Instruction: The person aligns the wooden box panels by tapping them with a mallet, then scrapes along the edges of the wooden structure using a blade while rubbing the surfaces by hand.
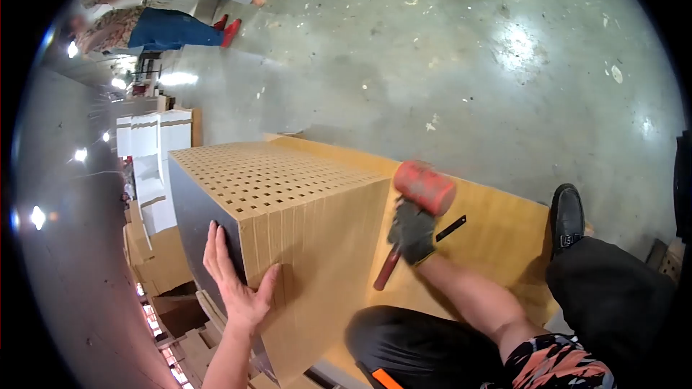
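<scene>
My left hand (241,292) is bare, with its fingers apart, lying against the corner edge of a box-like cabinet. The cabinet has a tan side panel (317,266), a face full of small square holes (267,173) and a dark grey panel (198,194). In a dark grey glove, my right hand (413,232) is closed around the handle of a mallet (427,187) with a worn red head. That head is close to the cabinet's edge; whether they touch I cannot tell. A black slotted strip (452,227) shows beside the glove.
A wide yellowish wooden board (490,220) extends beside the cabinet. My shoe (568,216) and knee (411,346) are near it. Cardboard (158,259) and white boxed stacks (155,144) stand beyond the cabinet. Two people (173,29) are farther off on the speckled concrete floor (432,65).
</scene>
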A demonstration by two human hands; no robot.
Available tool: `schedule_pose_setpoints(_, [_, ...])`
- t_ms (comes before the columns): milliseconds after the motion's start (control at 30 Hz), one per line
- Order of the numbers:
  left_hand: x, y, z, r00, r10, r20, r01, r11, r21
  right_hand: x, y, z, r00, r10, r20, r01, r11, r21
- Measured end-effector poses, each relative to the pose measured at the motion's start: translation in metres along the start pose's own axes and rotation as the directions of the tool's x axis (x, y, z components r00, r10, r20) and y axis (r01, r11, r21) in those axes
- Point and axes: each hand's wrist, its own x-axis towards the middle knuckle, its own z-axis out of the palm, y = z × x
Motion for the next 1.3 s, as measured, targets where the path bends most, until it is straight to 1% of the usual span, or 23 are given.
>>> schedule_pose_setpoints(67, [-0.001, 0.001, -0.001, 1.000, -0.026, 0.000, 0.026, 0.999, -0.035, -0.009, 0.026, -0.007, 0.996, 0.075, 0.055, -0.070, 0.994, -0.084])
schedule_pose_setpoints(100, [-0.001, -0.001, 0.000, 1.000, -0.030, -0.008, 0.030, 0.998, -0.049, -0.008, 0.044, -0.013, 0.997, -0.022, 0.077, 0.031, 0.992, -0.120])
schedule_pose_setpoints(233, [-0.001, 0.000, 0.000, 0.998, -0.070, 0.010, 0.070, 0.996, -0.064, 0.005, 0.104, -0.034, 0.988, -0.018, 0.150, 0.041, 0.988, -0.148])
schedule_pose_setpoints(267, [-0.001, 0.000, 0.000, 0.998, -0.065, 0.006, 0.065, 0.996, -0.061, 0.017, 0.127, -0.044, 0.984, 0.018, 0.176, -0.009, 0.999, -0.052])
schedule_pose_setpoints(333, [-0.001, 0.001, 0.000, 0.998, -0.056, -0.005, 0.056, 0.997, -0.054, 0.008, 0.118, -0.029, 0.965, -0.105, 0.242, 0.152, 0.971, -0.183])
schedule_pose_setpoints(367, [-0.001, 0.001, 0.000, 0.998, -0.062, -0.003, 0.062, 0.997, -0.046, -0.005, 0.112, -0.012, 0.919, -0.244, 0.310, 0.357, 0.851, -0.387])
schedule_pose_setpoints(467, [0.001, 0.002, 0.001, 0.998, -0.055, -0.008, 0.055, 0.998, -0.029, -0.010, 0.109, 0.006, 0.927, -0.300, 0.224, 0.368, 0.844, -0.390])
schedule_pose_setpoints(500, [0.001, 0.002, 0.001, 0.999, -0.048, -0.006, 0.048, 0.998, -0.026, -0.017, 0.090, 0.012, 0.950, -0.265, 0.163, 0.310, 0.858, -0.410])
schedule_pose_setpoints(567, [-0.002, 0.001, 0.000, 0.999, -0.043, 0.009, 0.043, 0.999, -0.019, -0.018, 0.084, 0.010, 0.946, -0.286, 0.152, 0.324, 0.823, -0.468])
schedule_pose_setpoints(600, [-0.002, 0.000, 0.001, 0.999, -0.041, 0.006, 0.041, 0.999, -0.017, -0.009, 0.084, 0.008, 0.912, -0.350, 0.214, 0.410, 0.763, -0.500])
schedule_pose_setpoints(667, [-0.001, 0.002, 0.001, 0.999, -0.038, 0.005, 0.038, 0.999, -0.019, 0.000, 0.081, 0.002, 0.936, -0.268, 0.229, 0.351, 0.749, -0.562])
schedule_pose_setpoints(700, [-0.001, 0.002, 0.001, 0.999, -0.039, 0.002, 0.039, 0.999, -0.021, -0.003, 0.067, 0.006, 0.976, -0.121, 0.179, 0.205, 0.782, -0.589])
schedule_pose_setpoints(800, [-0.001, 0.000, 0.001, 1.000, -0.022, 0.011, 0.023, 1.000, -0.003, -0.006, 0.085, -0.007, 0.931, -0.286, 0.226, 0.344, 0.486, -0.803])
schedule_pose_setpoints(833, [-0.001, 0.000, 0.001, 1.000, -0.013, 0.012, 0.013, 1.000, 0.003, -0.006, 0.093, -0.007, 0.832, -0.442, 0.336, 0.433, 0.138, -0.891])
schedule_pose_setpoints(900, [-0.001, 0.000, 0.000, 1.000, -0.020, 0.018, 0.020, 1.000, 0.006, -0.004, 0.094, -0.009, 0.839, -0.312, 0.447, 0.458, -0.039, -0.888])
schedule_pose_setpoints(933, [0.000, 0.001, 0.000, 1.000, -0.022, 0.015, 0.022, 1.000, 0.006, 0.001, 0.087, -0.008, 0.902, -0.064, 0.426, 0.431, 0.155, -0.889])
schedule_pose_setpoints(1000, [0.000, 0.001, 0.000, 1.000, -0.021, 0.011, 0.021, 1.000, 0.005, 0.000, 0.075, -0.007, 0.924, 0.108, 0.366, 0.275, 0.474, -0.837])
schedule_pose_setpoints(1033, [-0.001, 0.000, 0.001, 1.000, -0.023, 0.012, 0.023, 1.000, 0.006, -0.005, 0.069, -0.007, 0.955, 0.037, 0.293, 0.212, 0.606, -0.767])
schedule_pose_setpoints(1067, [-0.001, 0.000, 0.001, 1.000, -0.017, 0.010, 0.017, 1.000, 0.000, -0.014, 0.066, -0.003, 0.987, 0.104, 0.125, -0.013, 0.818, -0.576])
schedule_pose_setpoints(1100, [-0.001, 0.000, 0.001, 1.000, -0.011, 0.009, 0.011, 1.000, -0.006, -0.024, 0.057, 0.005, 0.985, 0.168, -0.046, -0.174, 0.945, -0.276])
schedule_pose_setpoints(1167, [-0.001, 0.000, 0.001, 1.000, -0.009, 0.009, 0.009, 1.000, -0.004, -0.015, 0.050, 0.004, 0.980, 0.138, 0.146, -0.010, 0.759, -0.651])
schedule_pose_setpoints(1233, [-0.001, 0.000, -0.001, 1.000, -0.009, 0.017, 0.009, 1.000, 0.020, -0.014, 0.046, 0.005, 0.972, 0.167, 0.163, -0.008, 0.720, -0.694])
schedule_pose_setpoints(1300, [0.000, 0.001, -0.001, 1.000, -0.015, 0.013, 0.014, 1.000, 0.019, -0.023, 0.048, 0.005, 0.970, 0.244, 0.004, -0.217, 0.869, -0.445])
